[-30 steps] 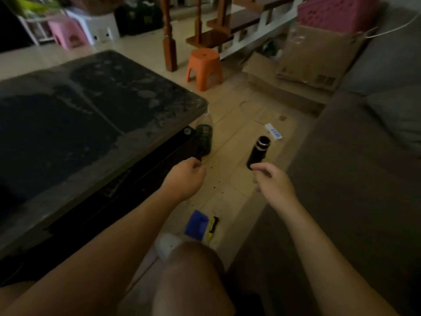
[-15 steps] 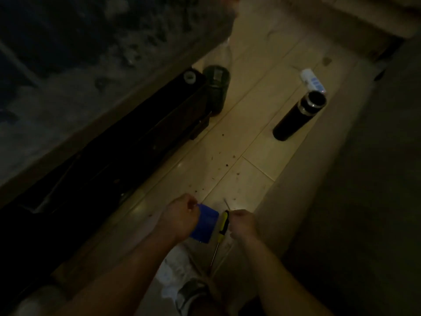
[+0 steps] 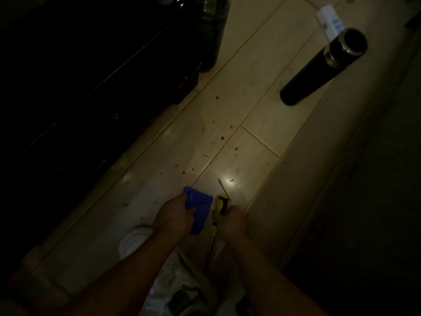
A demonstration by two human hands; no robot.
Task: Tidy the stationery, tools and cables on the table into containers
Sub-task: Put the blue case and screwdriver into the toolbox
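Low on the pale floor, my left hand [image 3: 174, 218] grips a flat blue rectangular object [image 3: 200, 209] by its left edge. Right beside it, my right hand [image 3: 231, 221] closes around the yellow-and-black handle of a screwdriver [image 3: 221, 202], whose metal tip points up and away. A second thin yellow-handled tool [image 3: 213, 236] lies under my right hand with its shaft running toward me. The scene is dim and the fingers are partly hidden.
A black flask [image 3: 323, 67] stands on the floor at upper right, a white-and-blue box [image 3: 330, 19] behind it. The dark table base [image 3: 91, 76] fills the left, with a dark green jar [image 3: 211, 33] at its corner. A sofa edge [image 3: 341, 179] runs along the right. A white shoe [image 3: 134, 242] is near my arm.
The view has tilted down and closed in on the floor. Both hands dropped from mid-air to the blue object and the screwdriver and closed on them.
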